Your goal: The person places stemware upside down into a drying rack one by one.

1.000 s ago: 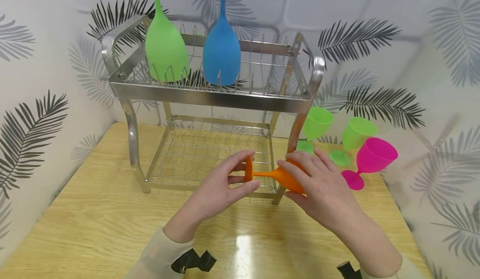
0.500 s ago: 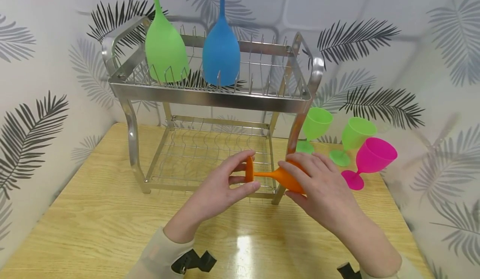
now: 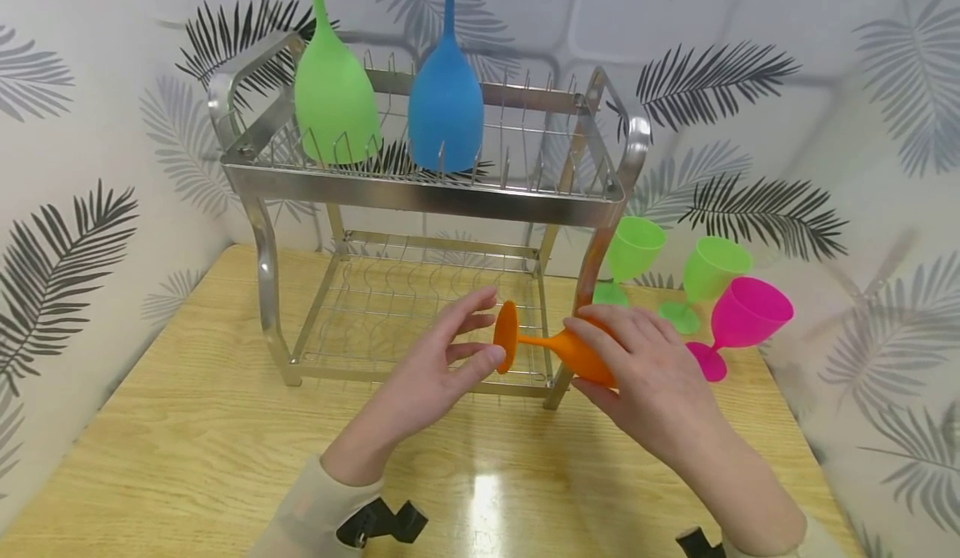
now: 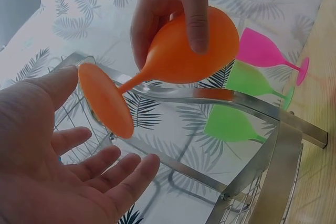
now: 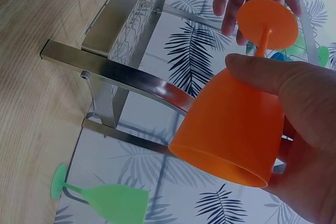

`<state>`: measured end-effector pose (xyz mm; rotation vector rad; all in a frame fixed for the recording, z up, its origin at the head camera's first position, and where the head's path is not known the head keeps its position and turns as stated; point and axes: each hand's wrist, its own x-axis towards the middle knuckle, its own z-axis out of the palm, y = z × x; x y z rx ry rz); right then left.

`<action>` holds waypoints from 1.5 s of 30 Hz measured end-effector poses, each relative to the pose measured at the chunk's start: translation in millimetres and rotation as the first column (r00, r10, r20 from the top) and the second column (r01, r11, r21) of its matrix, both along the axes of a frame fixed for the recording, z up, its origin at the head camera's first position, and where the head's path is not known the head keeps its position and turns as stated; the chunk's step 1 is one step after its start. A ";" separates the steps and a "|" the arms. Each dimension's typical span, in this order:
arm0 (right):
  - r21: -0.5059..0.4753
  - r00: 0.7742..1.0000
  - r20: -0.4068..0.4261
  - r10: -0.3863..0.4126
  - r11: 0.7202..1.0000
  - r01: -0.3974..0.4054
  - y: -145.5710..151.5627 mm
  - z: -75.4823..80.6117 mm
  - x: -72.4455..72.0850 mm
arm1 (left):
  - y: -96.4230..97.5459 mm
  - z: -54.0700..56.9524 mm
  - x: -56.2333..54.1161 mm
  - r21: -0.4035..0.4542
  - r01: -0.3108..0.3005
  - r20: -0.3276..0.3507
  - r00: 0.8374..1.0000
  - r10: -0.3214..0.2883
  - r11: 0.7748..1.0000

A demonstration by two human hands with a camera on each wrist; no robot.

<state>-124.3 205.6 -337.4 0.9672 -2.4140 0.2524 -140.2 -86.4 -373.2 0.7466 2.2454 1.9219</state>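
Note:
My right hand (image 3: pixel 648 370) grips an orange plastic goblet (image 3: pixel 588 359) round its bowl. The goblet lies sideways in the air, with its foot pointing left. In the right wrist view the goblet's bowl (image 5: pixel 231 124) shows its open rim, and my thumb presses its side. Beside the foot is my left hand (image 3: pixel 438 362), its fingers spread and loosely bent. The left wrist view has the left thumb tip right at the edge of the orange foot (image 4: pixel 107 103), while the other fingers stand apart from it.
Behind the hands stands a two-tier metal dish rack (image 3: pixel 420 195). On its top tier a green goblet (image 3: pixel 336 99) and a blue goblet (image 3: pixel 446 108) rest upside down. Two green goblets (image 3: pixel 716 268) and a pink goblet (image 3: pixel 750 312) stand upright on the wooden table (image 3: pixel 187 424) at right.
My left fingers have let go of the goblet's foot and drawn slightly left. The right hand still holds the bowl, and the foot has turned to show more of its underside.

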 end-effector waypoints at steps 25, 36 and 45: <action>-0.177 0.997 -0.065 -0.039 0.984 0.027 -5.6 31.4 9.3 | -22.1 2.2 -1.6 0.068 -0.197 -0.122 0.971 0.204 0.978; -0.277 0.999 -0.044 -0.004 0.961 -0.009 -12.8 52.0 15.2 | -40.2 0.8 0.5 0.103 -0.265 -0.126 0.952 0.277 0.959; -0.342 1.000 -0.014 0.017 0.940 -0.021 -17.6 72.1 16.4 | -59.5 0.6 2.6 0.075 -0.331 -0.128 0.932 0.338 0.941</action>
